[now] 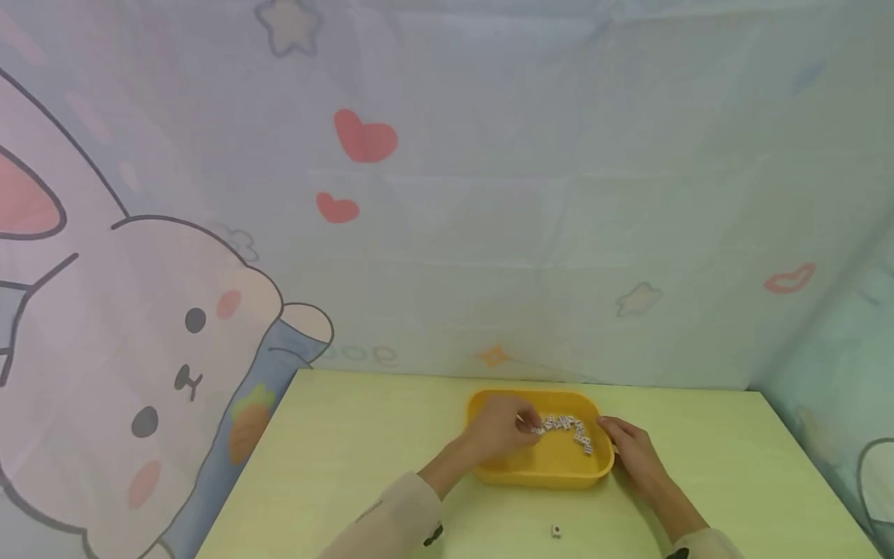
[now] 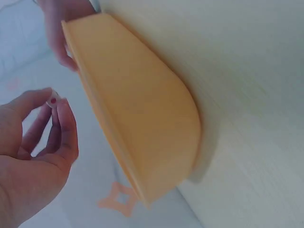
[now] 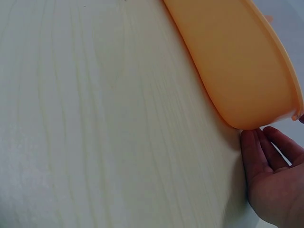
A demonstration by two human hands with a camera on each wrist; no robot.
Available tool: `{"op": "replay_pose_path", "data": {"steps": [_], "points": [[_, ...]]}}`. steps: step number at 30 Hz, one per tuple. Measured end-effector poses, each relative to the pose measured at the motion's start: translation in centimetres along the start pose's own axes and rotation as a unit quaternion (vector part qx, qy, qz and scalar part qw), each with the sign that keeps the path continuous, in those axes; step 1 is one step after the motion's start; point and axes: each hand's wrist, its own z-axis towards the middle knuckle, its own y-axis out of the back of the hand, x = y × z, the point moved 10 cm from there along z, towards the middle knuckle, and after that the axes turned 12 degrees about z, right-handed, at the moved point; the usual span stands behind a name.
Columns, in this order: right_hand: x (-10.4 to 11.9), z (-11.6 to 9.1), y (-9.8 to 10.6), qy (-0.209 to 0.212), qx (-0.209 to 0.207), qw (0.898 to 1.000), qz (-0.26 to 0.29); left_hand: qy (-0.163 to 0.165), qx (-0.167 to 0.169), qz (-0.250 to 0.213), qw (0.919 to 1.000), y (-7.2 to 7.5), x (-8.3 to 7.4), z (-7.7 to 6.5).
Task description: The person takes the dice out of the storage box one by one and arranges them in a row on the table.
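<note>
A yellow plastic basin (image 1: 534, 479) stands on the table, with several small white dice (image 1: 564, 423) in a curved row along its back and right side. Over the basin, my left hand (image 1: 497, 432) pinches one white die (image 2: 53, 100) between thumb and fingertips; a red pip on it faces the left wrist view. My right hand (image 1: 637, 452) holds the basin's right end, its fingers (image 3: 254, 147) against the outer wall low down and its thumb up at the rim. The basin's left inside is partly hidden behind my left hand.
One loose die (image 1: 556, 531) lies on the pale wooden table (image 1: 335, 466), in front of the basin. A fabric backdrop (image 1: 475, 233) printed with a rabbit, hearts and stars hangs right behind the table's back edge.
</note>
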Motion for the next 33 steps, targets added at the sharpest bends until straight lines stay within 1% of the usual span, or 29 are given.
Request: {"op": "replay_pose_path", "data": {"steps": [3, 5, 7, 8, 9, 12, 14, 16, 18, 20, 22, 25, 33], "points": [[0.1, -0.1, 0.0, 0.004, 0.000, 1.000, -0.001, -0.046, 0.038, -0.004, 0.9982, -1.1, -1.9, -1.0], [0.3, 0.0, -0.1, 0.007, 0.001, 1.000, -0.006, -0.076, 0.060, 0.006, 0.9953, -2.0, -3.1, -1.7], [0.5, -0.1, -0.1, 0.009, -0.001, 1.000, -0.009, -0.102, 0.069, 0.036, 0.9917, -2.9, -4.1, -2.6], [0.5, 0.0, -0.2, 0.010, -0.002, 1.000, -0.011, -0.111, 0.072, 0.057, 0.9896, -3.3, -4.3, -3.0], [0.6, 0.0, -0.2, 0.010, -0.004, 1.000, -0.013, -0.112, 0.075, 0.076, 0.9880, -3.7, -4.5, -3.4], [0.6, -0.1, -0.2, 0.010, -0.006, 1.000, -0.020, -0.108, 0.086, 0.123, 0.9828, -5.1, -4.4, -4.8], [0.5, -0.1, -0.2, 0.010, -0.008, 1.000, -0.020, -0.101, 0.091, 0.144, 0.9802, -6.0, -4.1, -5.6], [0.4, -0.2, -0.1, 0.010, -0.010, 1.000, -0.020, -0.091, 0.094, 0.155, 0.9791, -6.9, -3.6, -6.3], [0.3, -0.2, -0.1, 0.009, -0.009, 1.000, -0.016, -0.078, 0.094, 0.158, 0.9798, -7.6, -3.0, -6.7], [0.3, -0.2, 0.0, 0.009, -0.006, 1.000, -0.017, -0.072, 0.089, 0.156, 0.9811, -8.1, -2.6, -6.9], [0.4, -0.3, 0.0, 0.010, -0.004, 1.000, -0.017, -0.070, 0.082, 0.151, 0.9826, -8.3, -2.4, -7.0], [0.5, -0.4, 0.1, 0.009, -0.003, 1.000, -0.018, -0.075, 0.072, 0.148, 0.9835, -8.4, -2.4, -7.0], [0.0, -0.1, 0.2, 0.001, -0.014, 1.000, -0.007, -0.045, 0.077, 0.146, 0.9853, -9.4, -1.9, -7.0]]}}
